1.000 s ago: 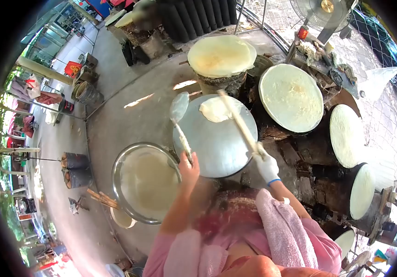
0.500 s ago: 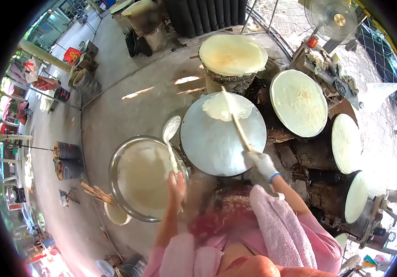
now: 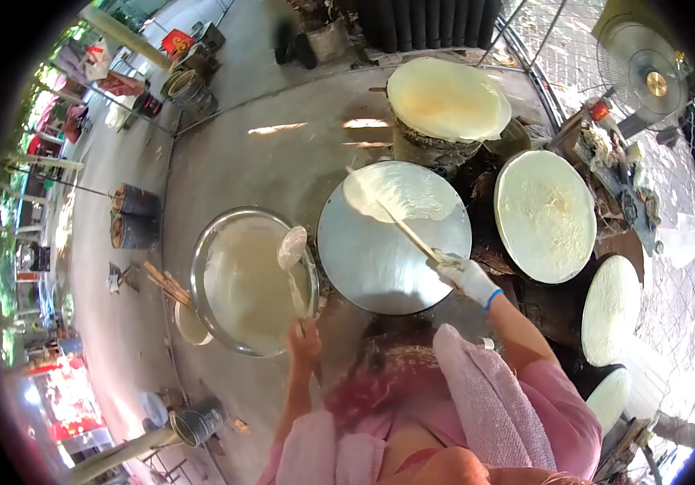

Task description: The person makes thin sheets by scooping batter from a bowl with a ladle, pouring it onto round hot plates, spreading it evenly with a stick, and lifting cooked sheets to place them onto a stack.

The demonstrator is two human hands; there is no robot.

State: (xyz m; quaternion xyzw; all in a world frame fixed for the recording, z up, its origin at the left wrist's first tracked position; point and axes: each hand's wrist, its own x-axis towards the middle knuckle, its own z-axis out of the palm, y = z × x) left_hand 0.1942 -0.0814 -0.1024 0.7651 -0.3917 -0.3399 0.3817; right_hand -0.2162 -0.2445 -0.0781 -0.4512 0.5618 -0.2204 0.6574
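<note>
My left hand (image 3: pixel 304 343) is closed around the handle of a batter-coated ladle (image 3: pixel 291 246), whose bowl is over the right side of a wide metal basin (image 3: pixel 199 303) of pale batter. A white glove with a blue cuff covers my right hand (image 3: pixel 471 282), which grips a wooden batter spreader (image 3: pixel 410 232). The spreader reaches across a round grey griddle (image 3: pixel 388 271), its far end in a patch of wet batter (image 3: pixel 424 196). This patch covers the griddle's far part, while bare metal shows nearer me.
Beyond the griddle stands another round one with a yellowish crepe (image 3: pixel 452 99). More pale rounds, including a large crepe (image 3: pixel 545 217), curve down my right. A fan (image 3: pixel 653 83) stands at the far right. Wooden sticks (image 3: pixel 168 287) rest in a small tub left of the basin.
The spreader has swung left, and the batter now covers more of the griddle's far part. The ladle bowl has come over the basin. My view has shifted, moving the surroundings within it.
</note>
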